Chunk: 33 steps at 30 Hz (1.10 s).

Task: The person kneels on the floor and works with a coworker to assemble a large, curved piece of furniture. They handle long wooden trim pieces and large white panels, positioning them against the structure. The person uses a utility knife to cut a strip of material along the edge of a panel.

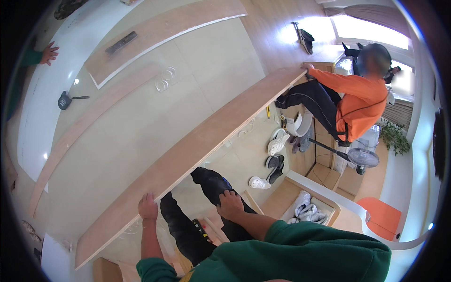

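Observation:
A long, narrow wooden board (197, 141) runs diagonally before me from lower left to upper right. My left hand (148, 207) lies on top of its near edge, fingers stretched over the surface; the thumb is hard to make out. My right hand (229, 205) rests on my dark-trousered knee, its fingers spread over the cloth and nothing seen in it. At the board's far end, a person in an orange top (361, 110) crouches with a hand on it. A yellow-and-black tool (202, 230), perhaps a level, lies between my legs.
Another person's hand (49, 53) rests on a white panel (77, 40) at the left. A tape measure (65, 100), thin wood strips and white coiled banding (165, 78) lie on the floor. Shoes (277, 142), a standing fan (361, 158) and a wooden cabinet (268, 207) are on the right.

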### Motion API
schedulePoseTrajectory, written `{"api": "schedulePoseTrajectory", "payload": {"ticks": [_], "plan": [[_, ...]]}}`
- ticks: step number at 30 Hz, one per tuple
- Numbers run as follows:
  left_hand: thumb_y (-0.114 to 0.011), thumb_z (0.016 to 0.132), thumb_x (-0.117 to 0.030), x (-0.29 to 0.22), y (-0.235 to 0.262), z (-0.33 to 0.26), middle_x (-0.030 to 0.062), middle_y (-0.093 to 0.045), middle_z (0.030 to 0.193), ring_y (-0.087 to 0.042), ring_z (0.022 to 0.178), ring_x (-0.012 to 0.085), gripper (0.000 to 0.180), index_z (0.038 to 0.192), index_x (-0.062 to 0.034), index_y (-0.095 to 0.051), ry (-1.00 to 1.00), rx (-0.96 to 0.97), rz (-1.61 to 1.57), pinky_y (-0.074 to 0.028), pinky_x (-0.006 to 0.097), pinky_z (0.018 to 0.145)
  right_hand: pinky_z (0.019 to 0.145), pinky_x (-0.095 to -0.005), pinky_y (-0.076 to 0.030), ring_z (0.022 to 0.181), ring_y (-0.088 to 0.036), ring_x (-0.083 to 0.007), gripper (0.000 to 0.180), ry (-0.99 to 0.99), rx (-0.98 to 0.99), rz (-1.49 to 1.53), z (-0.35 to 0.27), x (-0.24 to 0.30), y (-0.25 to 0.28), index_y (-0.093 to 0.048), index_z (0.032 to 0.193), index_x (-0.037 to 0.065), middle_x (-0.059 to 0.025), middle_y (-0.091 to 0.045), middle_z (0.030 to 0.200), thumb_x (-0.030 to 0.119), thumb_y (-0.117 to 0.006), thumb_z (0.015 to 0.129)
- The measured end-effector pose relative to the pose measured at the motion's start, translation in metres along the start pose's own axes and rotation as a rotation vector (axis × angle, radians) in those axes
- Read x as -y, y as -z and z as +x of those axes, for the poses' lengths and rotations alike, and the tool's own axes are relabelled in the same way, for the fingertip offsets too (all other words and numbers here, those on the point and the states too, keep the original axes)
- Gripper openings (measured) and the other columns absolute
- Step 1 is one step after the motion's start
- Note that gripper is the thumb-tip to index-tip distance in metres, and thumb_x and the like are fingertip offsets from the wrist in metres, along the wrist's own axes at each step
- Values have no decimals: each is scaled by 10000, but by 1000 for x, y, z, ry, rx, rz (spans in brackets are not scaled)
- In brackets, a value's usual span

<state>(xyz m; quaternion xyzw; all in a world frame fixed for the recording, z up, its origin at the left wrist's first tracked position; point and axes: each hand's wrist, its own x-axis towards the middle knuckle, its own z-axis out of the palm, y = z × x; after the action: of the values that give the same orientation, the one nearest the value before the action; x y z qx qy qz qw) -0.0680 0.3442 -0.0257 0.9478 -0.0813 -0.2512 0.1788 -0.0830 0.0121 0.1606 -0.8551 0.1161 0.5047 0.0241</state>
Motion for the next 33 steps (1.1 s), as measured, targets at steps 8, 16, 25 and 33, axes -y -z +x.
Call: {"api": "schedulePoseTrajectory", "payload": {"ticks": [8,16,25,33], "plan": [[-693,800,-99,4,20,10,138,-689,1104,-688,967,332,296,1088,-81,-631,30,139,-7,-568,435,828,872,-482,-489,1094,-566,-309,317,9,-34,-4,-4,0,-4,-649,1067,63,-131,-577,1118,288,-660,844],[-653,817,-61,5,5,3,157,-689,1167,-684,1024,343,305,1122,-69,-647,1,60,-24,-561,441,880,911,-497,-469,1114,-555,-319,344,-10,-14,51,-2,1,-1,-639,1075,48,-146,-566,1125,304,-671,848],[-647,813,-54,-3,12,4,165,-689,1167,-687,1011,353,318,1131,-58,-667,25,70,-25,-563,439,869,916,-496,-468,1113,-557,-318,334,-36,13,57,2,1,0,-637,1076,49,-145,-570,1125,290,-672,847],[-666,820,-91,3,10,7,166,-711,1099,-702,955,349,298,1118,-66,-679,25,12,-30,-578,438,822,899,-490,-471,1097,-564,-316,326,-13,-30,40,2,2,2,-641,1066,49,-141,-574,1122,283,-670,841]]}}
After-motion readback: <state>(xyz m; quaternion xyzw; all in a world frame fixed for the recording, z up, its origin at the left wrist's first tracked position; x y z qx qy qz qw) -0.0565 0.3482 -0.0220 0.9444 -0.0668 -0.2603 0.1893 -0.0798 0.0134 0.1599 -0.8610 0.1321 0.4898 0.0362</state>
